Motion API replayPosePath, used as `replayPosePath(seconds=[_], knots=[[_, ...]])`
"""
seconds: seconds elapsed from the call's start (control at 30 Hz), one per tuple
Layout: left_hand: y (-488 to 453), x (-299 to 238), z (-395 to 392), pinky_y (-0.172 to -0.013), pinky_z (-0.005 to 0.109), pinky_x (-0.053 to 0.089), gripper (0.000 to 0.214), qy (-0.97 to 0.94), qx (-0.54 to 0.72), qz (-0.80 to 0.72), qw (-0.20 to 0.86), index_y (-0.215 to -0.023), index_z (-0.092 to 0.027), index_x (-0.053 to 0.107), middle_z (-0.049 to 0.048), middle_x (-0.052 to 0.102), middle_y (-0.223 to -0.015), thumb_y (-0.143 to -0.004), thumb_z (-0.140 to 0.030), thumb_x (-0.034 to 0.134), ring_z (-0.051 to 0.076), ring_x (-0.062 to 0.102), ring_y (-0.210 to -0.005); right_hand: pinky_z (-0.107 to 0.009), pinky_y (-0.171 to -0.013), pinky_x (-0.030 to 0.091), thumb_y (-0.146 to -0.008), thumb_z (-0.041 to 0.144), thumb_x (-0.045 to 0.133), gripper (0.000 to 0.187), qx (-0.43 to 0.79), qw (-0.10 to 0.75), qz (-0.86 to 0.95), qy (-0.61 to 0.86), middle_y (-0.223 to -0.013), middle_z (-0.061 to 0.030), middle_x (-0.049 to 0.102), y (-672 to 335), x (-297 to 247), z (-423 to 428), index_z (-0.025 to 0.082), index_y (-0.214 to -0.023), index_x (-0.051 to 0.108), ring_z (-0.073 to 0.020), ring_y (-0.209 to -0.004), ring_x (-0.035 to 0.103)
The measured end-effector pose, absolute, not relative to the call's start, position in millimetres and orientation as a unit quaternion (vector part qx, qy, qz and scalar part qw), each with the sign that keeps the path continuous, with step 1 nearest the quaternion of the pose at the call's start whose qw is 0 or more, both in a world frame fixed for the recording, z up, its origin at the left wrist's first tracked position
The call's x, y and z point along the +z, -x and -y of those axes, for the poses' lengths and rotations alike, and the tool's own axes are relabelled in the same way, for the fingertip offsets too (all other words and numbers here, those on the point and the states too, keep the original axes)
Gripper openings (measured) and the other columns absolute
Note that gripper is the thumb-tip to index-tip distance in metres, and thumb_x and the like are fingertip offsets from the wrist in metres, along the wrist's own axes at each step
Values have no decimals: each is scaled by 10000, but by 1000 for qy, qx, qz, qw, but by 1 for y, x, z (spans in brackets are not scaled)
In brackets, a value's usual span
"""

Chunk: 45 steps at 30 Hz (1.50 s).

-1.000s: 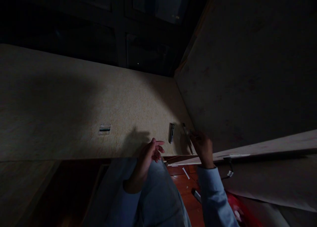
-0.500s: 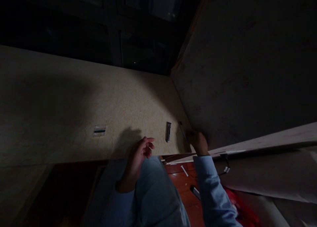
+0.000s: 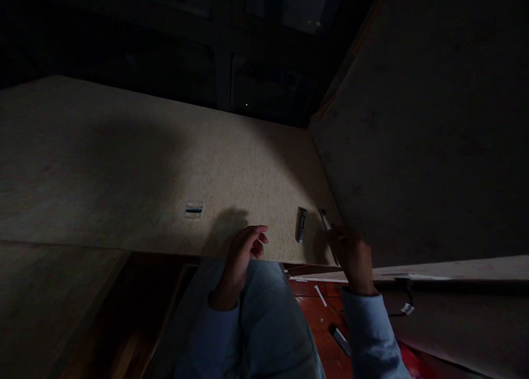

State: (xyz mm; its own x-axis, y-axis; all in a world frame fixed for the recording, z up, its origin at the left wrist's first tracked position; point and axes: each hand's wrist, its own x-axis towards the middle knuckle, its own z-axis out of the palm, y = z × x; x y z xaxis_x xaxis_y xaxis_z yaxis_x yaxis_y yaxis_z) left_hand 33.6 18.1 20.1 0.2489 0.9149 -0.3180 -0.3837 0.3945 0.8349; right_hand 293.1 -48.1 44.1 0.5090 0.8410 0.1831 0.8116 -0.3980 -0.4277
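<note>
The right hand (image 3: pixel 354 255) held a thin grey stick (image 3: pixel 325 220), unclear in darkness; the left hand (image 3: pixel 243 249), at nine o'clock, was half-curled, empty.

Two hands: left hand (image 3: pixel 243 251), right hand (image 3: pixel 354 258). Two boards: flat board (image 3: pixel 124 175), upright board (image 3: pixel 413 147). One metal fitting (image 3: pixel 301 225), one slot (image 3: pixel 193 209), one pencil (image 3: pixel 324 220). On the floor (image 3: pixel 308 307), one white strip (image 3: pixel 320 295), one dark tool (image 3: pixel 339 338).

Flat board (image 3: pixel 165 169) is showing speckled sandy tan, and upright panel (image 3: pixel 413 147) a duller grey-beige. Metal fitting (image 3: pixel 301 225) is appearing dark silver, thin stick (image 3: pixel 325 219) dark and pale-tipped. Sleeves (image 3: pixel 372 329) are showing pale blue, floor (image 3: pixel 308 299) red-brown.
</note>
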Motion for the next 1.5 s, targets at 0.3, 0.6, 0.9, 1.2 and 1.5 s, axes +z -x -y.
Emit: replayPosePath(seconds=[0.3, 0.6, 0.9, 1.2, 1.5], knots=[[36, 11, -41, -702, 305, 498, 402, -431, 575, -580, 384, -1015, -136, 686, 93, 681, -898, -787, -462, 634, 169, 608, -749, -265, -657, 505, -968, 367, 544, 266, 173, 400, 658, 614, -908, -82, 701, -179, 29, 32, 176, -937, 726, -174, -752, 657], [82, -18, -58, -1030, 536, 412, 693, -564, 383, -730, 53, -1314, -82, 570, 213, 619, -1288, -732, -409, 752, 386, 540, -1220, -275, -662, 482, -973, 441, 526, 339, 191, 384, 673, 603, -899, -71, 711, -149, -13, -3, 184, -900, 734, -186, -774, 682], [66, -21, -60, -1035, 515, 376, 448, -544, 361, -756, 43, -1243, -150, 626, 151, 669, -1244, -850, -362, 665, 335, 572, -1201, -262, -696, 484, -998, 413, 508, 324, 162, 406, 682, 587, -926, -66, 702, -148, -20, 2, 183, -917, 721, -169, -808, 676], [67, -20, -60, -1007, 551, 401, 502, -559, 377, -737, 38, -1254, -157, 607, 166, 677, -1188, -811, -377, 697, 367, 581, -1164, -282, -711, 481, -1006, 394, 496, 322, 150, 400, 689, 585, -914, -72, 691, -147, -20, 3, 175, -927, 718, -181, -814, 667], [104, -26, -89, -990, 457, 470, 572, -694, 317, -638, 106, -1279, -153, 612, 146, 695, -1202, -749, -307, 763, 332, 634, -1138, -275, -700, 473, -1011, 379, 486, 328, 123, 390, 696, 591, -904, -67, 687, -144, -20, 1, 166, -922, 718, -176, -801, 665]])
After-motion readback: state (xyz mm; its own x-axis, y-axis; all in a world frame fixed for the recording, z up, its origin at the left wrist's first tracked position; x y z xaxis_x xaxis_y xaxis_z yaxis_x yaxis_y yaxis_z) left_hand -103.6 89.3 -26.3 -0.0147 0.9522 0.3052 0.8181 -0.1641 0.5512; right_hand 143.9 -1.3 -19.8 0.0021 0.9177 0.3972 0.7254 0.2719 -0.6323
